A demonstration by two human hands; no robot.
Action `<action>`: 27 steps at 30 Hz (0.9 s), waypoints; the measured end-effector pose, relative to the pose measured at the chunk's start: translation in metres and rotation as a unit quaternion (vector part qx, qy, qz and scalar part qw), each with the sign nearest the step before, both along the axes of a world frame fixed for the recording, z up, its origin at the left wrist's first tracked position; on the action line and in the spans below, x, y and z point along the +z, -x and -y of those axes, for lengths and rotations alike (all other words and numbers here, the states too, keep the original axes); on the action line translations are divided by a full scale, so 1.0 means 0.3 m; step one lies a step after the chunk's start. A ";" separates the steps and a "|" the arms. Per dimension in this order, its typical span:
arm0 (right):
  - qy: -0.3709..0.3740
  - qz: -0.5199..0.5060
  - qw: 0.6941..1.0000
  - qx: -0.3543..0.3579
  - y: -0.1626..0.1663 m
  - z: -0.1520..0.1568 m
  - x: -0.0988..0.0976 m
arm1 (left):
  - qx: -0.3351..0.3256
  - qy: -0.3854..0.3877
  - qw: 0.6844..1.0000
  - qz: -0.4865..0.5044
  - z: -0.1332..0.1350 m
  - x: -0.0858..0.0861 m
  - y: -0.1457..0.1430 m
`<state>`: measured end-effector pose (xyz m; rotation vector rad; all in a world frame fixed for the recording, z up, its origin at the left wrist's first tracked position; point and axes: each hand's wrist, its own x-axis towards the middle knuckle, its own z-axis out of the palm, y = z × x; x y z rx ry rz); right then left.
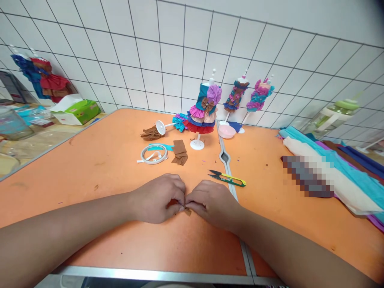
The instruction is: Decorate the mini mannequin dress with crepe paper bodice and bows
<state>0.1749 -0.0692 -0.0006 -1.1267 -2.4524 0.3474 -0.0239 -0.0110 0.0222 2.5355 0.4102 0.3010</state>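
Observation:
My left hand (160, 198) and my right hand (211, 202) meet fingertip to fingertip over the orange table (105, 172). Both pinch a small piece of brown crepe paper (187, 211), mostly hidden under the fingers. Beyond them lie green-and-yellow thread snips (228, 179), a roll of tape (154, 154) and a folded stack of brown paper (180, 152). A small mannequin stand dressed in teal, pink, red and purple ruffles (204, 110) is upright further back.
A toppled stand with brown paper (156, 130) lies left of the dressed one. Two more dressed stands (249, 96) and a pink bowl (227, 131) are near the tiled wall. Crepe paper sheets (339, 172) are piled right. A tissue box (76, 110) sits far left.

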 end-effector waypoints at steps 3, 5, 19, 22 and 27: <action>-0.029 -0.004 0.999 -0.043 -0.003 0.006 0.018 | 0.031 -0.041 0.999 -0.006 0.000 -0.017 -0.007; -0.039 -0.062 0.993 -0.094 -0.011 0.004 0.033 | 0.058 -0.082 0.995 0.015 -0.002 -0.019 -0.006; 0.189 -0.207 0.946 -0.164 0.004 -0.008 0.054 | 0.068 -0.293 0.946 0.124 0.004 -0.011 0.013; 0.179 -0.220 0.946 -0.156 0.007 -0.003 0.054 | 0.074 -0.282 0.948 0.129 0.007 -0.008 0.014; 0.089 -0.192 0.970 -0.119 0.006 0.005 0.047 | 0.102 -0.211 0.963 0.136 0.018 -0.005 0.006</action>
